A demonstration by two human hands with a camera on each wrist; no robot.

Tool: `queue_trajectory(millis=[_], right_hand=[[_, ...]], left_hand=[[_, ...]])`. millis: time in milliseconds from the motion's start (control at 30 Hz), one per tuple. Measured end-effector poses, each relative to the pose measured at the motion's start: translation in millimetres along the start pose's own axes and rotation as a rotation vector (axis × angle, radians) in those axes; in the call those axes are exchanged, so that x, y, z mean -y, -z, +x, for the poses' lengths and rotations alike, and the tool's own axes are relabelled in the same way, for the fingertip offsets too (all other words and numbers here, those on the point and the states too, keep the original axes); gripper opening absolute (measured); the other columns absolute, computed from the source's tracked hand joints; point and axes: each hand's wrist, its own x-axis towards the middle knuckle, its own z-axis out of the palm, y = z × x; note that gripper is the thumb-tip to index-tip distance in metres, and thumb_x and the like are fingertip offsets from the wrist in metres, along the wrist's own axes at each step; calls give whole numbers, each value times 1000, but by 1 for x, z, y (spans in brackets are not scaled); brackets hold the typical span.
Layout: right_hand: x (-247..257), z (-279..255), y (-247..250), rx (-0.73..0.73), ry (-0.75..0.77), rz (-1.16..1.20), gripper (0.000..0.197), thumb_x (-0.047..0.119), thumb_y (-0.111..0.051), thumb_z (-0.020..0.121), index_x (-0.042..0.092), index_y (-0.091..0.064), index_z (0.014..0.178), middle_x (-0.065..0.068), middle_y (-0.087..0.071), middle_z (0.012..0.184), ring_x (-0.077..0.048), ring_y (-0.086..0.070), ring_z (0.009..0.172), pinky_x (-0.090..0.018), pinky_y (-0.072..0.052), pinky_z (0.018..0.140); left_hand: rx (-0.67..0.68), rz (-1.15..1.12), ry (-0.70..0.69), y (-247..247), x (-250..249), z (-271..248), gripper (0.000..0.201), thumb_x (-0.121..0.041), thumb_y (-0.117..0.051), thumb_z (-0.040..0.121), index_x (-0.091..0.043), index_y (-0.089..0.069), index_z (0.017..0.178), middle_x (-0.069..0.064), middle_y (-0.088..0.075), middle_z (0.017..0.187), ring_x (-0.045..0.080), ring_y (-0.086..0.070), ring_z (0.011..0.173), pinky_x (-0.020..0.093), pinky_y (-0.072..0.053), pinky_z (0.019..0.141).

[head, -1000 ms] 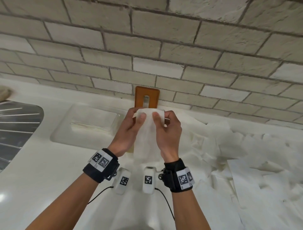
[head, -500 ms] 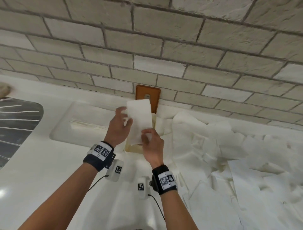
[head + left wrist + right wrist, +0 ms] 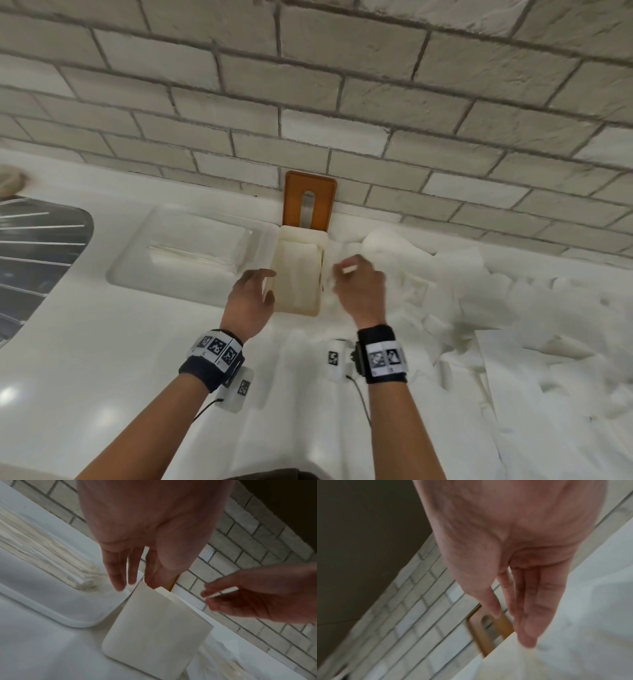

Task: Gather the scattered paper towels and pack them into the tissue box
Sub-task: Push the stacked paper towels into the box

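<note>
The cream tissue box (image 3: 300,309) stands open on the white counter by the wall, with a folded paper towel (image 3: 298,270) lying inside it. Its orange lid (image 3: 294,205) leans upright against the bricks behind it. My left hand (image 3: 269,286) is at the box's left wall with straight fingers; in the left wrist view the thumb touches the top edge of the box (image 3: 154,628). My right hand (image 3: 342,270) hovers just right of the box with relaxed fingers, holding nothing. Scattered paper towels (image 3: 479,308) cover the counter to the right.
A shallow white tray (image 3: 137,274) with a flat stack of paper sits left of the box. A ribbed metal sink drainer (image 3: 34,246) lies at the far left. The brick wall (image 3: 342,102) runs close behind the box.
Both hands held a folded towel above the box and brought it down. Now the towel lies in the box, and the hands have let go and moved apart.
</note>
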Motion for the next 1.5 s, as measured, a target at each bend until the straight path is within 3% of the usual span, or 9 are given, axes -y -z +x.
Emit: queue_trajectory(millis=[200, 400, 600, 733, 867, 1033, 1200, 1333, 1500], right_hand=[[-89, 32, 34, 3, -443, -58, 79, 51, -78, 93, 5, -46, 148, -21, -58, 146, -43, -56, 136, -48, -48, 108], [-89, -14, 68, 1, -112, 312, 23, 34, -75, 101, 18, -65, 88, -3, -68, 81, -36, -66, 86, -42, -51, 72], [-30, -78, 112, 357, 206, 755, 27, 14, -65, 108, 13, -65, 135, -1, -77, 129, -21, -73, 121, -36, -61, 99], [-39, -55, 104, 575, 166, 489, 29, 28, -76, 102, 25, -69, 130, 3, -78, 127, -17, -74, 118, -40, -60, 104], [-65, 4, 83, 314, 223, 107, 26, 7, -75, 93, 27, -71, 109, 12, -76, 116, -11, -72, 112, -38, -59, 102], [-74, 56, 34, 433, 507, -558, 68, 25, -79, 90, 38, -48, 149, 3, -50, 159, -27, -33, 156, -53, -24, 129], [-76, 55, 26, 305, 615, -618, 19, 37, -77, 94, 28, -72, 111, 7, -67, 100, -22, -54, 113, -41, -38, 112], [-69, 25, 68, 130, 557, -283, 33, 51, -77, 96, 19, -79, 104, 5, -73, 101, -21, -60, 97, -38, -47, 93], [-11, -56, 149, 348, 483, 157, 29, 35, -71, 105, 38, -60, 78, 12, -59, 74, -5, -56, 73, -30, -46, 74]], left_hand=[[-128, -115, -265, -7, -37, -25, 27, -5, -67, 96, -21, -69, 117, -6, -67, 119, 18, -65, 106, 37, -56, 94], [91, -294, -250, -17, -76, -32, 6, -24, -65, 103, -22, -69, 108, -14, -74, 107, 4, -69, 101, 35, -59, 91], [464, -653, 68, -15, -122, -36, 67, -82, -51, 93, -26, -72, 124, -7, -79, 116, 12, -75, 110, 38, -57, 102], [199, -716, 14, -9, -119, -35, 25, -41, -68, 103, -23, -76, 119, -9, -81, 112, 12, -77, 104, 51, -61, 96], [73, -717, 28, 1, -103, -29, 24, -40, -62, 107, -30, -68, 128, -10, -78, 117, 11, -75, 108, 52, -62, 94], [6, -695, 26, 12, -84, -29, 43, -42, -64, 104, -34, -52, 144, -10, -72, 129, 12, -69, 120, 50, -59, 101], [-26, -672, 60, 22, -74, -31, 42, -35, -72, 101, -30, -59, 140, -12, -76, 122, 8, -74, 108, 43, -63, 93], [-85, -693, 68, 26, -70, -28, 38, -34, -71, 102, -31, -60, 138, -10, -76, 119, 10, -74, 105, 44, -64, 91], [-39, -771, 51, 19, -89, -27, 26, -42, -55, 110, -27, -71, 122, 1, -79, 109, 26, -76, 104, 51, -61, 94]])
